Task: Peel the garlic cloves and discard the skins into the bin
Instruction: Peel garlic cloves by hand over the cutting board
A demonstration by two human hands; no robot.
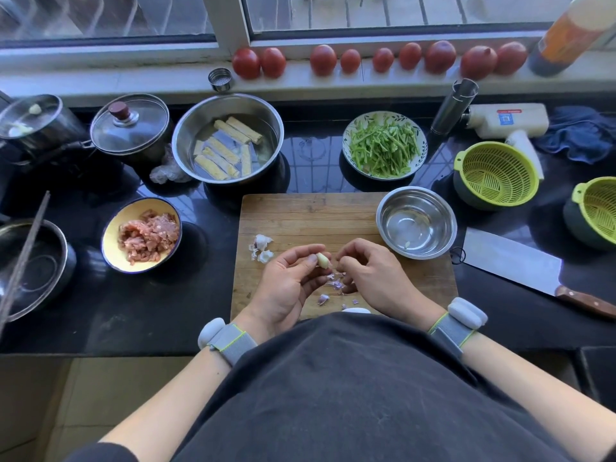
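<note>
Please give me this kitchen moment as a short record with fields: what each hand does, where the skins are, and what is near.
left hand: pinches a garlic clove
right hand: fingers curled at the clove's tip, peeling
skins: loose on the cutting board, under the hands
unpeeled garlic: on the board, beside the left hand
steel bowl: on the board's right corner
bin: not in view

Black countertop [310,155] carries a wooden cutting board [300,215], a cleaver [513,261], two green colanders [496,173], a plate of green strips [385,145], a bowl of minced meat [141,235], a steel bowl of tofu rolls [228,138], lidded pots [131,128]
</note>
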